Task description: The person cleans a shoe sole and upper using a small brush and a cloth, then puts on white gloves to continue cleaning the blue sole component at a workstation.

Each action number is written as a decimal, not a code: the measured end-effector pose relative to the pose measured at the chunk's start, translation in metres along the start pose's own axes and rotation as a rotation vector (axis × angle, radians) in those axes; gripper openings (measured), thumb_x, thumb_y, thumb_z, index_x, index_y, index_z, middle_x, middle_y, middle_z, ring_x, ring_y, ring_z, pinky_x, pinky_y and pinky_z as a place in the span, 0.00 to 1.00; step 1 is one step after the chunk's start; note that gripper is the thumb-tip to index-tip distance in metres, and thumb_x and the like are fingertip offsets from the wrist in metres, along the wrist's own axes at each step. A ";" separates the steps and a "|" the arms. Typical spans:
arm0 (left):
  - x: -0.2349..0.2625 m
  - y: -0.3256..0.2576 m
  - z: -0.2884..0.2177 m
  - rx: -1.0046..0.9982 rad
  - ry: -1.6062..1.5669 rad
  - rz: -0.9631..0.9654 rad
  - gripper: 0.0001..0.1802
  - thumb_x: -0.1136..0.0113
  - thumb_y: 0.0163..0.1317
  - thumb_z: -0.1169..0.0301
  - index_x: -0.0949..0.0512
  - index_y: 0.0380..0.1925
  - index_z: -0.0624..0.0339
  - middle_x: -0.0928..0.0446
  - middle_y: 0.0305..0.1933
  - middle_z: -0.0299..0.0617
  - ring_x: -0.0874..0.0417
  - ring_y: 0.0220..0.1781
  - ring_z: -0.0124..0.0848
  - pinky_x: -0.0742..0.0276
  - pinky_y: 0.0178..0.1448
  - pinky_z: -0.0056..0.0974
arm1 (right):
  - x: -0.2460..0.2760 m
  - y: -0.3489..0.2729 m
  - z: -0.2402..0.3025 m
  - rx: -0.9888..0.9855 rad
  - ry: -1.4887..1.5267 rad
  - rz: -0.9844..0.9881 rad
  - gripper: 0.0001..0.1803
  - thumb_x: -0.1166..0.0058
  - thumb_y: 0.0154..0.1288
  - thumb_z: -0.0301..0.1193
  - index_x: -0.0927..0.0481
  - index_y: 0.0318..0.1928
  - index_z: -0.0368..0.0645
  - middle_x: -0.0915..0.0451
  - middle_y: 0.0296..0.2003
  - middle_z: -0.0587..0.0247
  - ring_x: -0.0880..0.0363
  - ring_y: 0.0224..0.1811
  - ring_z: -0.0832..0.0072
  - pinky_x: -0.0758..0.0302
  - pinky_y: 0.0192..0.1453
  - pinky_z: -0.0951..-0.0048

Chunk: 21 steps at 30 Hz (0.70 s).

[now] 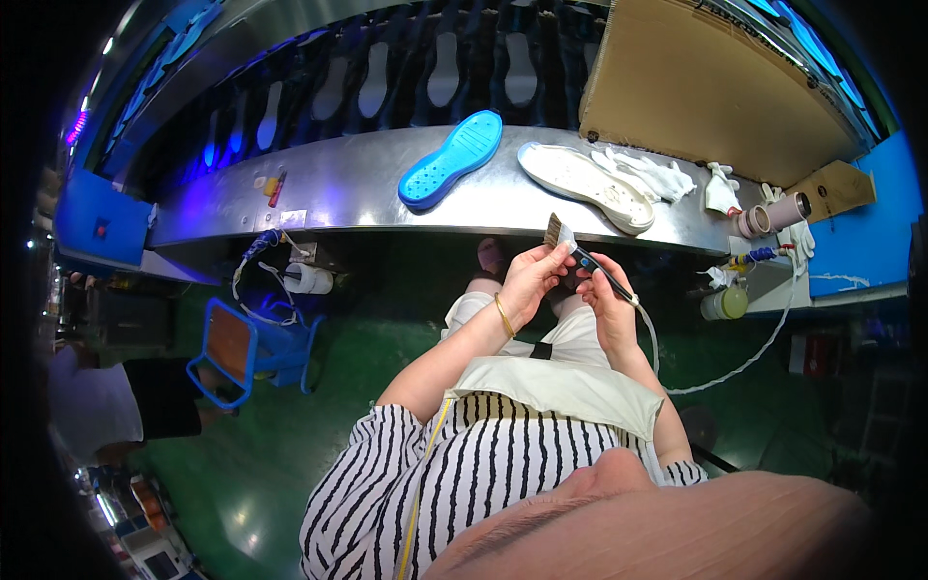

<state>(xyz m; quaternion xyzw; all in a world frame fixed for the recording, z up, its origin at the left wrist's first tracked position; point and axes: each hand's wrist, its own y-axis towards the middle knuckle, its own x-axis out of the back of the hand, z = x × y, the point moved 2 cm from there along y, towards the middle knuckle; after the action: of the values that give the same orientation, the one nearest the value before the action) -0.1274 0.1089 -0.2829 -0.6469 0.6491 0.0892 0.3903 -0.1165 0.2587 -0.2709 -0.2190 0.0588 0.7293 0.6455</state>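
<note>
Brush (592, 264) in both hands, raised in front of the counter (338, 198) and above the person's knees, its bristles pointing up toward the counter's near edge. The left hand (535, 281) pinches it close to the bristles, thumb on the pale collar; the right hand (611, 302) has its fingers closed round the black handle farther back. A white tube (717, 383) runs from the handle's end, sags beside the right forearm and climbs to the right.

That tube looks the likeliest source of trouble: if it snags or pulls tight, it could twist the handle or drag the bristles aside. The left fingers sit so near the bristles that a small slip could smear them, should the bristles be wet; I cannot tell whether they are. Any drip here would land on the pale trousers (471, 307) rather than the counter.

On the counter, the white sole (570, 177) lies beside the blue sole (451, 159), with loose white gloves (667, 181) against its far side. A careless reach could catch the gloves and shift that sole, which lies close to the edge.
</note>
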 end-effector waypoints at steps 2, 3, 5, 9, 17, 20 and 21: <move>-0.003 0.000 0.002 0.010 0.055 0.008 0.11 0.39 0.58 0.58 0.21 0.33 0.52 0.22 0.31 0.28 0.28 0.30 0.15 0.36 0.34 0.21 | 0.006 0.001 -0.003 0.025 -0.004 -0.038 0.17 0.47 0.64 0.33 0.28 0.51 0.40 0.21 0.37 0.63 0.25 0.31 0.84 0.32 0.34 0.86; -0.004 -0.002 -0.001 0.004 0.130 -0.019 0.13 0.38 0.57 0.56 0.21 0.34 0.52 0.23 0.32 0.27 0.29 0.31 0.15 0.38 0.34 0.23 | 0.004 0.000 -0.001 0.034 0.001 -0.059 0.15 0.47 0.64 0.33 0.26 0.48 0.40 0.21 0.35 0.63 0.25 0.30 0.84 0.33 0.33 0.87; -0.005 -0.003 -0.006 -0.024 0.139 -0.083 0.15 0.37 0.55 0.55 0.22 0.34 0.53 0.24 0.31 0.27 0.30 0.32 0.16 0.39 0.34 0.23 | 0.008 -0.002 -0.002 -0.010 0.012 -0.048 0.14 0.47 0.64 0.33 0.25 0.48 0.40 0.21 0.35 0.63 0.25 0.30 0.84 0.32 0.33 0.87; 0.002 0.003 -0.008 -0.097 0.154 -0.132 0.12 0.38 0.57 0.58 0.21 0.34 0.53 0.24 0.29 0.27 0.29 0.30 0.15 0.39 0.33 0.22 | 0.008 -0.005 -0.001 -0.061 0.043 -0.032 0.13 0.47 0.63 0.32 0.25 0.46 0.40 0.21 0.34 0.63 0.25 0.30 0.84 0.32 0.34 0.86; 0.001 -0.004 -0.013 -0.165 0.048 -0.064 0.19 0.45 0.62 0.55 0.24 0.45 0.56 0.24 0.35 0.28 0.29 0.33 0.16 0.36 0.35 0.22 | 0.004 -0.010 0.000 -0.018 0.010 -0.021 0.14 0.49 0.64 0.29 0.27 0.49 0.39 0.21 0.36 0.61 0.25 0.30 0.83 0.31 0.35 0.84; -0.002 -0.005 -0.007 -0.150 0.141 -0.055 0.21 0.42 0.60 0.57 0.28 0.49 0.57 0.25 0.39 0.30 0.28 0.34 0.17 0.35 0.37 0.22 | 0.002 -0.011 -0.001 -0.015 0.022 -0.025 0.14 0.49 0.63 0.28 0.27 0.49 0.39 0.22 0.36 0.62 0.25 0.30 0.83 0.30 0.35 0.84; -0.003 -0.004 -0.004 -0.131 0.200 -0.027 0.22 0.41 0.60 0.59 0.30 0.50 0.57 0.25 0.40 0.31 0.28 0.35 0.17 0.35 0.37 0.22 | 0.002 -0.011 -0.001 -0.012 0.028 -0.027 0.14 0.49 0.63 0.28 0.27 0.49 0.39 0.22 0.36 0.62 0.25 0.30 0.83 0.30 0.34 0.84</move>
<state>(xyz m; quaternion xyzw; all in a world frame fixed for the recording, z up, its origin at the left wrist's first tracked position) -0.1256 0.1079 -0.2769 -0.6854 0.6687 0.0610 0.2817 -0.1059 0.2620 -0.2703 -0.2338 0.0608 0.7176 0.6532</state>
